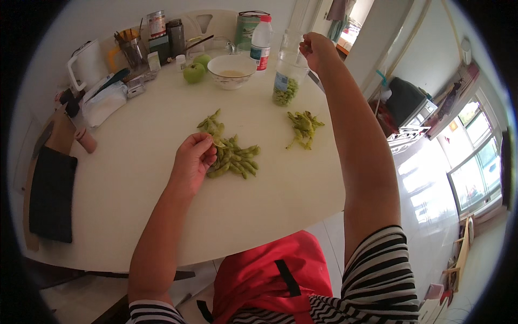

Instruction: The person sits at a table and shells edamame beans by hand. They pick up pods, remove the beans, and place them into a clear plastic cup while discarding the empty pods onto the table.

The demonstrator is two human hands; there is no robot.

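Note:
My left hand (195, 158) pinches a green soybean pod (219, 143) between thumb and forefinger. It is just over the left side of a heap of plump edamame pods (238, 160) on the white table. My right hand (317, 50) is raised at the upper right, above the mouth of a clear plastic container (289, 67). Its fingers are curled together, and whether they hold a bean cannot be made out. Shelled green beans (285, 93) fill the lower part of the container. Nearer to me than the container lies a smaller pile of flattened pods (304, 127).
Behind the heap stand a patterned bowl (231, 75) with pale liquid, two green apples (195, 73) and a red-capped bottle (261, 44). A white jug (87, 62), a plastic-wrapped pack (104, 104) and a pinkish cylinder (85, 140) line the left. The table's rounded edge (259, 248) runs before me.

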